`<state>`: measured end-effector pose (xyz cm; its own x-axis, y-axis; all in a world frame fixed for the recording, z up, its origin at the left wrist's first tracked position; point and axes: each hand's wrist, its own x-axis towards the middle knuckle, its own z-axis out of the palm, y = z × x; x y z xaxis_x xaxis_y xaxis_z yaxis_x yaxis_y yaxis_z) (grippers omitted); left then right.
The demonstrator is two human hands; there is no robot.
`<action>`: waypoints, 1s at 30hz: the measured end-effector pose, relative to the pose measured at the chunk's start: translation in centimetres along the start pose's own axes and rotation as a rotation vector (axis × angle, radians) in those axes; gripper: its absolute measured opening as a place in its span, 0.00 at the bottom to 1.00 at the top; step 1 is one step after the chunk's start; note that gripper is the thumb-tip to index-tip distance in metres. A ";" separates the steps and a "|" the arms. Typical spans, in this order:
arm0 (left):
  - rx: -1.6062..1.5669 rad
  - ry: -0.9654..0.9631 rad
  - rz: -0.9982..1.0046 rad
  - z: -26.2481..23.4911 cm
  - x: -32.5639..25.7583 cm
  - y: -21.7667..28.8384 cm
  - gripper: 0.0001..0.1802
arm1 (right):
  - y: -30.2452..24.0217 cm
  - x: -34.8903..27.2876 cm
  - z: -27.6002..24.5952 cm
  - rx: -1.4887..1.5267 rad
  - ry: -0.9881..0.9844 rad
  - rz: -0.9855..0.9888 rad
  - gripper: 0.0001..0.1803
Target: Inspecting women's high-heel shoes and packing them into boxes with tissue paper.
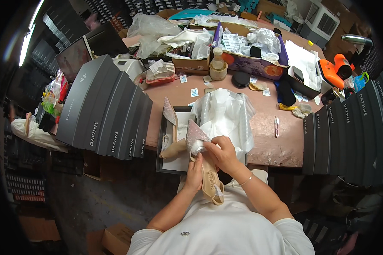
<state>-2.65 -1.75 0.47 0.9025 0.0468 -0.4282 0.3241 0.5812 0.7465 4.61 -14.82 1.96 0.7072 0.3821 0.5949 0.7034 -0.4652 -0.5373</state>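
My left hand point(194, 173) is closed round the side of a beige pointed slingback shoe point(209, 177) with a glittery pink toe. The toe points away from me, and the heel end with its strap is near my shirt. At the shoe's opening my right hand point(224, 156) pinches a wad of white paper point(197, 147), partly inside the toe. Behind them an open dark shoebox point(161, 148) holds a matching shoe point(170, 114) at its left. White tissue paper point(219, 111) and a translucent wrap spread over and beyond the box's right side.
Stacks of dark grey shoeboxes stand at the left point(87, 106) and right point(327, 136) of the table point(268, 153). Small scissors point(276, 126) lie to the right. Farther back are a jar point(218, 63), a black round lid point(241, 79), and cartons point(251, 63) full of paper and plastic.
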 end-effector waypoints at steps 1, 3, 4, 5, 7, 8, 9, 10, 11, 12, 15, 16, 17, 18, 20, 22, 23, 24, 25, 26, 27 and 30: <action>0.068 0.037 0.065 0.2 0.3 0.0 0.22 | 0.2 0.4 0.2 0.028 -0.024 0.024 0.17; 0.016 0.009 0.019 -0.1 0.5 0.4 0.22 | -0.1 1.0 0.4 0.237 0.008 0.193 0.21; -0.011 -0.001 -0.008 -0.3 0.5 0.6 0.21 | -0.7 1.4 0.1 0.345 0.020 0.280 0.23; -0.007 -0.069 -0.004 -0.5 0.3 0.6 0.21 | -1.1 2.1 -1.2 0.552 -0.129 0.429 0.33; -0.003 -0.209 -0.001 -0.5 -0.2 0.4 0.23 | -0.6 2.3 -2.3 0.552 -0.182 0.354 0.36; 0.102 -0.121 0.228 -0.1 -0.1 0.5 0.26 | -0.4 2.1 -2.5 0.548 -0.209 0.319 0.38; 0.206 -0.030 0.456 0.6 0.3 0.8 0.29 | -0.5 1.9 -2.6 0.477 -0.194 0.284 0.39; 0.313 0.061 0.682 1.5 0.4 1.3 0.34 | -0.4 1.8 -2.7 0.472 -0.188 0.262 0.37; 0.361 -0.099 0.621 1.2 -0.1 2.9 0.39 | -0.3 1.8 -2.9 0.474 -0.186 0.244 0.36; 0.405 -0.100 0.576 0.4 0.8 3.6 0.38 | -0.1 2.1 -3.1 0.477 -0.184 0.226 0.35; 0.532 -0.023 0.578 -0.8 2.2 2.9 0.35 | 0.1 2.7 -3.1 0.586 -0.309 0.395 0.37; 0.584 0.061 0.710 0.0 2.4 3.6 0.34 | -0.5 3.5 -3.7 0.668 -0.355 0.493 0.41; 0.634 0.147 0.841 0.4 2.6 4.2 0.34 | -1.4 2.7 -3.7 0.800 -0.331 0.507 0.47; 0.669 0.231 0.947 0.2 2.9 4.7 0.34 | -1.5 1.2 -3.1 0.893 -0.312 0.523 0.50; 0.543 0.252 0.986 1.5 2.2 6.2 0.34 | -2.2 -1.4 -3.1 0.940 -0.368 0.444 0.40; 0.605 0.224 1.038 1.8 2.2 6.1 0.36 | -2.9 -2.2 -3.0 1.157 -0.496 0.692 0.32; 0.677 0.208 1.065 1.9 1.9 5.7 0.36 | -3.1 -2.2 -3.1 1.264 -0.554 0.822 0.28; 0.749 0.192 1.091 1.9 1.6 5.4 0.36 | -3.5 -2.2 -3.5 1.266 -0.527 0.788 0.19; 0.697 0.169 1.017 2.3 0.7 5.1 0.38 | -2.9 -2.5 -4.3 1.182 -0.628 0.771 0.20; 0.860 0.111 1.034 2.7 -0.7 6.5 0.44 | -2.0 -2.8 -5.6 1.095 -0.720 0.766 0.21; 1.042 0.118 1.166 2.9 -1.9 7.7 0.43 | -1.6 -2.8 -7.4 0.991 -0.759 0.736 0.22; 1.530 -0.322 1.124 3.7 -4.4 10.3 0.36 | 0.1 -3.2 -9.7 0.804 -0.936 0.586 0.26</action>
<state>-2.25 1.02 11.93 0.7955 -0.3977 0.4572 -0.5817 -0.7125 0.3924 1.67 -23.86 5.83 0.4711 0.8333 -0.2893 -0.0936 -0.2789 -0.9557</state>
